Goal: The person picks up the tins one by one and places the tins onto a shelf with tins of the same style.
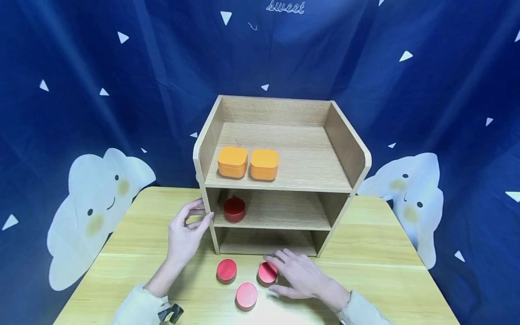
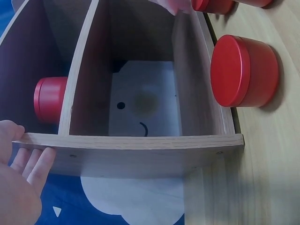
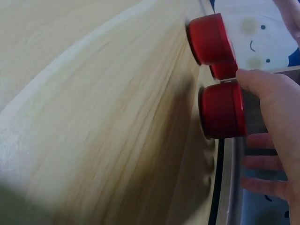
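My left hand (image 1: 183, 238) grips the front edge of the left side panel of a small wooden shelf (image 1: 280, 186), its thumb on one face and fingers on the other in the left wrist view. My right hand (image 1: 299, 275) hovers over a round red tin (image 1: 266, 273), fingers spread and fairly straight; in the right wrist view the thumb (image 3: 258, 80) overlaps the tin's upper rim. Two more red tins, one to the left (image 1: 226, 271) and one nearer (image 1: 246, 296), stand on the table. Another red tin (image 1: 234, 210) sits at the left of the middle shelf.
Two orange square boxes (image 1: 232, 161) (image 1: 264, 164) stand side by side on the top board, towards its left front. The shelf's raised sides and back wall enclose that board. Behind the wooden table (image 1: 134, 253) hangs a blue curtain (image 1: 170, 81) with clouds and white triangles.
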{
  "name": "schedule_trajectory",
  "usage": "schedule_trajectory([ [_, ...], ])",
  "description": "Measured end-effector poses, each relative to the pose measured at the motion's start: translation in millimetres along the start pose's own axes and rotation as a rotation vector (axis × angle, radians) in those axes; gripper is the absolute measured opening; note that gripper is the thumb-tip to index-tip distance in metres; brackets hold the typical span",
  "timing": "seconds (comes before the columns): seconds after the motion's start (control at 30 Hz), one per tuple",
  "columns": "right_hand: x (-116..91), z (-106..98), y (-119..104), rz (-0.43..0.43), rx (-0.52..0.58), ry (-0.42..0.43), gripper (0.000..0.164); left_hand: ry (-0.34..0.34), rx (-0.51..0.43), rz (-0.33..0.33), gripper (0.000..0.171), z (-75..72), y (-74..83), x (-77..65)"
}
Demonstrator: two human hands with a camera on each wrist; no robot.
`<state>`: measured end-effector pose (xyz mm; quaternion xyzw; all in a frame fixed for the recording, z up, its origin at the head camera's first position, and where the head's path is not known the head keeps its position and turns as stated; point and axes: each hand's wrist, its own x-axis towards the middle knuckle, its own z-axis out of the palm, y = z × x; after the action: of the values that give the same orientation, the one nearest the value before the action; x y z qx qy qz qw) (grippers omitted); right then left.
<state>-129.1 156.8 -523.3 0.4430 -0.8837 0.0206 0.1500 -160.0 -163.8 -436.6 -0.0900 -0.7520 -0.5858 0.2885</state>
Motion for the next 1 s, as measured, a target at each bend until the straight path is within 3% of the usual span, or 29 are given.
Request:
schedule_trajectory([
  [0.27,5.2,7.3,2.2,-0.013,0.02,-0.066,0.067,0.002,0.006,0.005,0.039,-0.1,-0.1,1.2],
  [0.63,7.3,12.4,0.0,-0.021,0.02,-0.084,0.056,-0.003,0.01,0.003,0.039,-0.6,0.0,0.1],
  [1.0,6.5,11.9,0.4,-0.022,0.02,-0.072,0.057,-0.001,0.002,0.002,0.039,-0.1,0.2,0.1],
])
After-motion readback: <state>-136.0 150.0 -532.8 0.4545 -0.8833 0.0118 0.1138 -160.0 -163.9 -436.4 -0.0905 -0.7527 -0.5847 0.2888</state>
